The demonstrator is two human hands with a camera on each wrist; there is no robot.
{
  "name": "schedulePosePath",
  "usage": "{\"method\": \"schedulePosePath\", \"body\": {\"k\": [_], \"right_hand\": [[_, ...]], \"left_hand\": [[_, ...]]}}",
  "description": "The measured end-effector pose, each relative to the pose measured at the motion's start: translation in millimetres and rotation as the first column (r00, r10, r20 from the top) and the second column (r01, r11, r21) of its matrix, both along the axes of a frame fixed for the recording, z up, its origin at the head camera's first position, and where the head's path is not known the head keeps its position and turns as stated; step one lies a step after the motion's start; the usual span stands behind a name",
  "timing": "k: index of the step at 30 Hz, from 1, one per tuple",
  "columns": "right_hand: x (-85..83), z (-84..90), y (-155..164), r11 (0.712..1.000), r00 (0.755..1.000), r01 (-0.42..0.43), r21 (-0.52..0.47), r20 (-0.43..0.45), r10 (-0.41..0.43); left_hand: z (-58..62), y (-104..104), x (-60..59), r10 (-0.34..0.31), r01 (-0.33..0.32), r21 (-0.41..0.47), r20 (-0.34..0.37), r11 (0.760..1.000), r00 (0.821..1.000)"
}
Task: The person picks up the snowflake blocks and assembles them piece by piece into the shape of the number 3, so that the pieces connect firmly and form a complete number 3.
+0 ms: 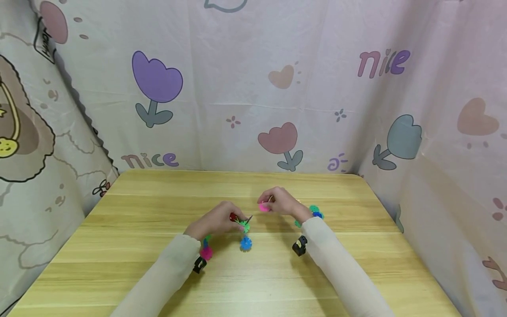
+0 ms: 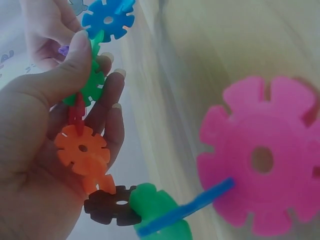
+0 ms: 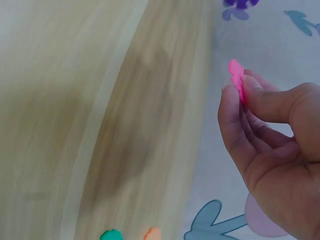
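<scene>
My left hand (image 1: 215,219) grips a chain of notched plastic linking discs, thumb and fingers around a green disc (image 2: 91,87). A blue disc (image 2: 95,21) is joined beyond the fingertips. Down along the palm run a red disc seen edge-on, an orange disc (image 2: 70,142), a dark brown disc (image 2: 102,207), another green disc (image 2: 160,212) and an edge-on blue disc (image 2: 195,204), ending in a large pink disc (image 2: 232,135). Apart from the chain, to its right, my right hand (image 1: 282,202) pinches a single pink disc (image 3: 237,77) between thumb and fingers.
Several loose discs, among them a green disc (image 1: 314,208) and a blue disc (image 1: 317,215), lie on the wooden table (image 1: 166,189) beside the right forearm. Black wrist cameras (image 1: 299,245) sit at both cuffs. A patterned curtain (image 1: 222,88) hangs behind the table.
</scene>
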State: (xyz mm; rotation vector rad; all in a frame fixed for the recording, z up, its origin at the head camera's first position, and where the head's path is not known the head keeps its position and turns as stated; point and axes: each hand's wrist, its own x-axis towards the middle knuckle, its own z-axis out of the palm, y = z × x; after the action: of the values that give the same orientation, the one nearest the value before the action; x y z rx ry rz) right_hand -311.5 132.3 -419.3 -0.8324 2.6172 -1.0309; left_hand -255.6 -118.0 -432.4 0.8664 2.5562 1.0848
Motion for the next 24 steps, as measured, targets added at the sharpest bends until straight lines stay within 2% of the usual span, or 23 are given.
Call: {"method": "schedulePosePath", "body": {"k": [6, 12, 19, 24], "right_hand": [[9.3, 8.2, -7.1, 0.996, 0.995, -0.075, -0.055, 0.058, 0.078], [13.6, 8.0, -12.3, 0.989, 0.989, -0.126, -0.083, 0.063, 0.131], [17.0, 9.2, -18.3, 0.986, 0.987, -0.149, -0.074, 0.047, 0.153], [18.6, 9.8, -20.9, 0.989, 0.99, -0.137, -0.064, 0.032, 0.139]], "left_hand": [[1.4, -1.1, 1.0, -0.001, 0.001, 0.008, -0.003, 1.0, 1.0], [1.6, -1.4, 1.6, -0.008, 0.008, 0.025, -0.007, 1.0, 1.0], [0.6, -0.8, 1.5, -0.022, 0.022, 0.043, -0.008, 0.999, 1.0], [0.4, 0.0, 3.1, 0.002, -0.001, 0.05, -0.027, 0.999, 1.0]]}}
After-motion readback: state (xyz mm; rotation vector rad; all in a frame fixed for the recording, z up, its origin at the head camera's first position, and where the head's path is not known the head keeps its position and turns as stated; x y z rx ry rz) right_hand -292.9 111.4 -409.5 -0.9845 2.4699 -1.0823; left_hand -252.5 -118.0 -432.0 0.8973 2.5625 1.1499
